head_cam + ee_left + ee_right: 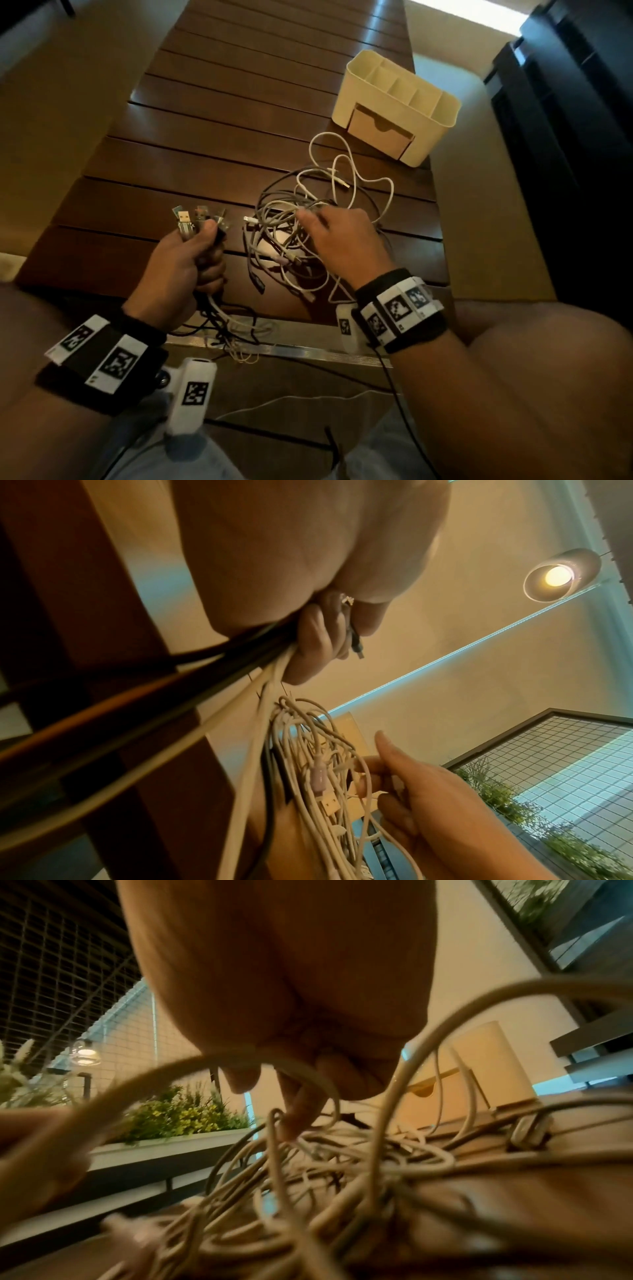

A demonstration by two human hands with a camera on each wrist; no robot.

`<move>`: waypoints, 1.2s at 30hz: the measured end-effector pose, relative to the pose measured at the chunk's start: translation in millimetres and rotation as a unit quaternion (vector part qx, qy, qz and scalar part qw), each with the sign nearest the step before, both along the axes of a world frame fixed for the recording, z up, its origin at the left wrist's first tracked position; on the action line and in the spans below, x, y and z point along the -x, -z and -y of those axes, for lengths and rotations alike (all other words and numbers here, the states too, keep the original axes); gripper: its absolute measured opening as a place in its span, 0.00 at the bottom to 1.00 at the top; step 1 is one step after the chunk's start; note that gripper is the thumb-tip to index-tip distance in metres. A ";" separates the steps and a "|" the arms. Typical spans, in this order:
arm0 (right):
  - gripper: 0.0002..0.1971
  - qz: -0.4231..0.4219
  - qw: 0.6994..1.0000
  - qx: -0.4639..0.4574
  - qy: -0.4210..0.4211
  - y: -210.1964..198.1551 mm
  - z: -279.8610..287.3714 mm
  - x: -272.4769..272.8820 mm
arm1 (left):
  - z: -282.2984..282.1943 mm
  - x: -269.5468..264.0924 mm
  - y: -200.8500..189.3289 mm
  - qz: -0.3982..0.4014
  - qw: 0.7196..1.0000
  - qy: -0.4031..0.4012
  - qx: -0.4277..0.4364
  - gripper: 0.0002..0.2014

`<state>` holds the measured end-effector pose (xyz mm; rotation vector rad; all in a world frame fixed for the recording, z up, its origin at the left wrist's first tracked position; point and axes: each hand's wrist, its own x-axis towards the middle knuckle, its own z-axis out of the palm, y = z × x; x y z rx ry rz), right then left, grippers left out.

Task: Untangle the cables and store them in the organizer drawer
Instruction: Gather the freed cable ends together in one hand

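My left hand grips a bundle of cable ends upright, and several USB plugs stick up above the fist. The left wrist view shows black and white cables leaving that fist. To its right a tangle of white, grey and black cables lies on the dark slatted wooden table. My right hand reaches into the tangle from above. Its fingers point down with a white cable looped between thumb and fingers. The cream organizer stands at the far right, its tan drawer facing me.
Cables from my left fist hang over the table's near edge toward my lap. The organizer sits just beyond the tangle's white loops. A planter with greenery and a wire mesh panel lie past the table's left side.
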<state>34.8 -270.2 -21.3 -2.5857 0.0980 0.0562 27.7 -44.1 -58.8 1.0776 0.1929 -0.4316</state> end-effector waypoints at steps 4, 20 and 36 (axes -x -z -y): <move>0.20 0.042 0.996 0.003 0.084 -11.5 31.1 -9.1 | 1.5 0.6 -0.5 0.011 1.000 -0.002 -0.002 0.10; 0.15 -0.110 0.939 0.061 0.321 10.6 135.7 -14.0 | 0.9 0.6 -2.6 0.013 1.000 0.005 -0.011 0.11; 0.17 -0.182 0.975 -0.106 0.072 -5.0 106.2 -7.5 | 0.7 1.1 -3.5 0.012 1.000 -0.003 -0.008 0.11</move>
